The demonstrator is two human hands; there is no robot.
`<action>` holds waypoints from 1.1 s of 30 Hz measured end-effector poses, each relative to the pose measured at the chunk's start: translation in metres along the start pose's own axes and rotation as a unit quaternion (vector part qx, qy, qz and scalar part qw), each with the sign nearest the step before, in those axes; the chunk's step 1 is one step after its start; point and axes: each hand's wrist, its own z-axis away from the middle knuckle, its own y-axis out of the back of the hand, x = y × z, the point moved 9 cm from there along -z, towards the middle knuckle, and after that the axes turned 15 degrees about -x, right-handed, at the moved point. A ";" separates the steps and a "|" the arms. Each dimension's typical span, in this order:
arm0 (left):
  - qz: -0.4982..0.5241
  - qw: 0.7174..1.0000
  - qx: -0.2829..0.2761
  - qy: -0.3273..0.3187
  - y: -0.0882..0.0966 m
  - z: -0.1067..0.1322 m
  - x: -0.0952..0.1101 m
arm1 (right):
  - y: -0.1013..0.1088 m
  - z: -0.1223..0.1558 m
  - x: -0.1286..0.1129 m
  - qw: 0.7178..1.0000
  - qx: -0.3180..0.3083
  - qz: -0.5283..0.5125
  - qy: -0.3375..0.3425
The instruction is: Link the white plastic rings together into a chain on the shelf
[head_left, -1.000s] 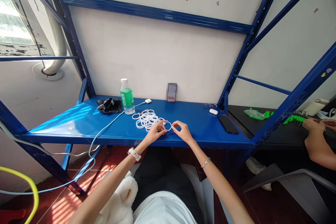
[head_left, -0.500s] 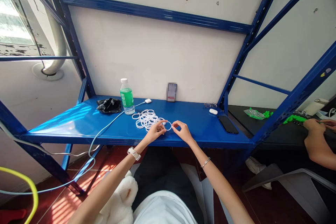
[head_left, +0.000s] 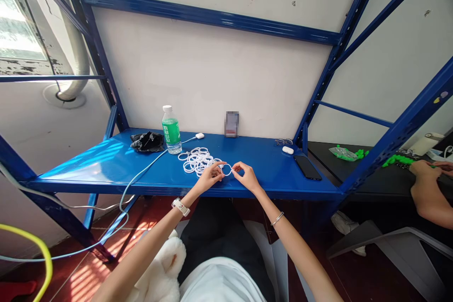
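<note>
Between my two hands is a white ring (head_left: 228, 165), held just above the front edge of the blue shelf (head_left: 141, 175). My left hand (head_left: 211, 175) pinches the ring's left side, its fingers closed. On the right side, my right hand (head_left: 245, 175) grips the same ring between thumb and fingertips. A loose pile of white rings (head_left: 197, 160) lies on the shelf, just beyond and left of my left hand. The fingers hide part of the held ring, and my left hand covers the pile's near right edge.
Left of the pile stand a green-labelled water bottle (head_left: 171, 131) and a crumpled black bag (head_left: 147, 142). A pale cable (head_left: 141, 173) crosses the shelf. Rightward are glasses (head_left: 283, 142), a white case (head_left: 288, 150) and a black phone (head_left: 307, 167). Another person's hands (head_left: 424, 170) work at the neighbouring table.
</note>
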 end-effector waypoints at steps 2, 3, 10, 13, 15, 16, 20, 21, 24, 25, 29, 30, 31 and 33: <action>0.000 1.000 0.000 -0.003 0.000 0.000 0.000 | 0.000 0.000 0.000 1.000 -0.001 -0.004 0.001; -0.001 1.000 0.000 -0.004 0.000 0.000 0.000 | 0.000 0.000 -0.001 1.000 0.000 -0.004 0.003; -0.005 1.000 -0.001 -0.004 0.000 0.000 -0.001 | 0.000 0.000 -0.001 1.000 0.002 0.005 0.008; -0.004 1.000 -0.001 -0.009 0.000 0.000 0.000 | -0.001 0.000 -0.002 1.000 0.000 0.008 0.011; -0.004 1.000 -0.002 -0.012 0.000 0.000 0.000 | -0.001 0.000 -0.002 1.000 -0.001 0.011 0.013; -0.003 1.000 -0.003 -0.013 0.000 0.000 0.001 | -0.001 0.000 -0.003 1.000 0.000 0.012 0.015; -0.002 1.000 -0.003 -0.014 0.000 0.000 0.001 | 0.000 0.000 -0.004 1.000 0.001 0.013 0.020; -0.002 1.000 -0.003 -0.014 0.000 0.000 0.002 | 0.000 0.000 -0.004 1.000 0.000 0.013 0.019; -0.003 1.000 -0.003 -0.013 0.000 0.000 0.001 | -0.001 0.000 -0.004 1.000 -0.003 0.018 0.016; -0.001 1.000 -0.003 -0.012 -0.001 0.000 0.001 | -0.001 0.000 -0.004 1.000 -0.003 0.021 0.017; -0.002 1.000 -0.008 -0.011 -0.001 -0.001 0.000 | -0.003 0.001 -0.005 0.999 -0.006 0.041 0.022; -0.005 1.000 -0.012 -0.011 -0.002 -0.001 0.000 | -0.004 0.001 -0.005 0.998 -0.009 0.049 0.024; -0.009 1.000 -0.015 -0.012 -0.002 -0.001 0.000 | -0.004 0.001 -0.005 0.998 -0.012 0.057 0.024; -0.013 1.000 -0.022 -0.013 -0.003 -0.001 -0.001 | -0.006 0.001 -0.005 0.997 -0.017 0.072 0.025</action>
